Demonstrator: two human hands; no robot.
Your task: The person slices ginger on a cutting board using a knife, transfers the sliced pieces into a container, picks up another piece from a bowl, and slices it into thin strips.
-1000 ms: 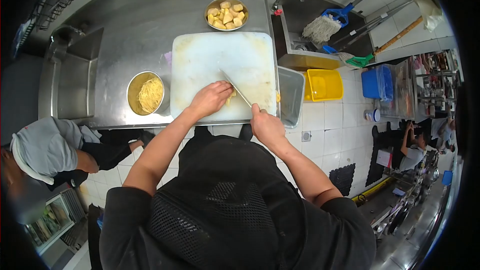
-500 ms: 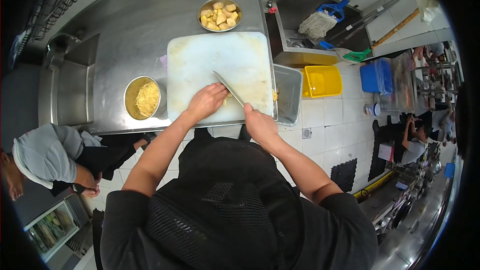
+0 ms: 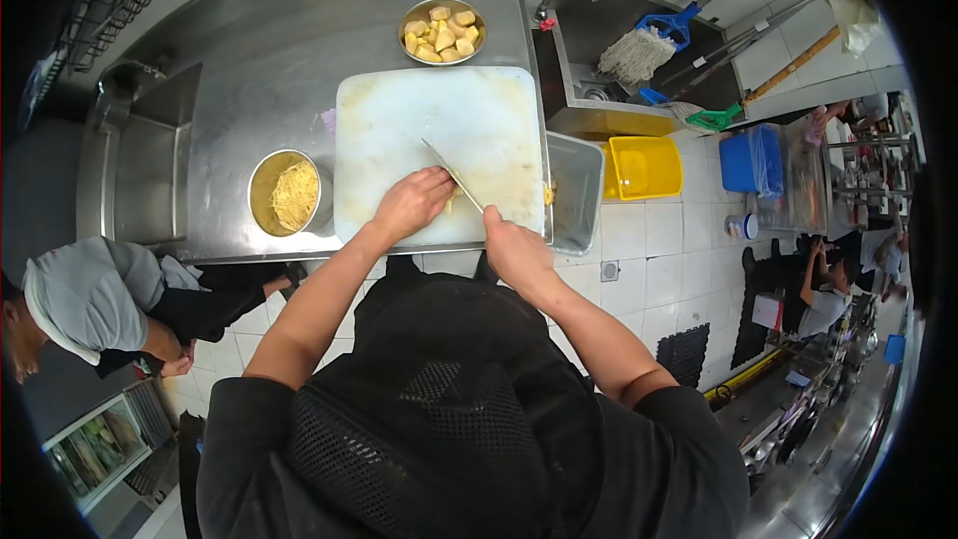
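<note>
My right hand (image 3: 517,252) is closed round the handle of a knife (image 3: 455,177), whose blade points up and left over the white cutting board (image 3: 439,110). Beside the blade, my left hand (image 3: 415,201) presses with bent fingers on pale yellow food (image 3: 453,202), largely covered by the fingers. A steel container of thin yellow strips (image 3: 295,196) stands left of the board. Behind the board is a steel bowl with peeled yellow chunks (image 3: 444,35).
A grey bin (image 3: 576,195) stands against the counter's right edge, with a yellow tub (image 3: 644,168) beyond it. Sinks lie at far left (image 3: 150,165) and back right, the latter with a mop (image 3: 636,53). A co-worker (image 3: 95,299) is at left.
The knife and my right hand have shifted slightly left relative to the board. My left hand stays on the food. The co-worker at left has moved their arms.
</note>
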